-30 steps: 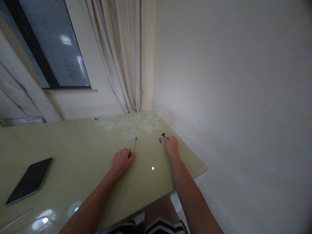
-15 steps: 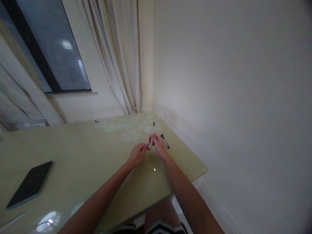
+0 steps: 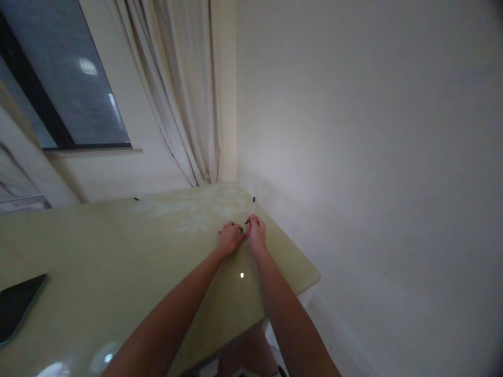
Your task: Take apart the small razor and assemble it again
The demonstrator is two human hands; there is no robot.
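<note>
My right hand (image 3: 257,233) is closed around a slim pale pen (image 3: 253,207), whose dark end points up toward the far corner of the table. A small dark piece (image 3: 247,222) shows beside its fingers; I cannot tell which thing it belongs to. Close by on the left, my left hand (image 3: 230,238) rests low over the table with its fingers curled. Something small and dark sits at its fingertips, too small to name. The fingertips of both hands almost meet.
The glossy pale-green table (image 3: 118,251) ends at a wall on the right. A dark flat tablet-like object (image 3: 19,303) lies at the left. A small black piece (image 3: 136,199) is near the back edge. Curtains (image 3: 184,104) hang behind, beside a window (image 3: 78,78).
The view has swung slightly right. The black-and-grey marker that lay beside my right hand no longer shows. My left hand has turned palm-down, and the pen stands a little differently in my right.
</note>
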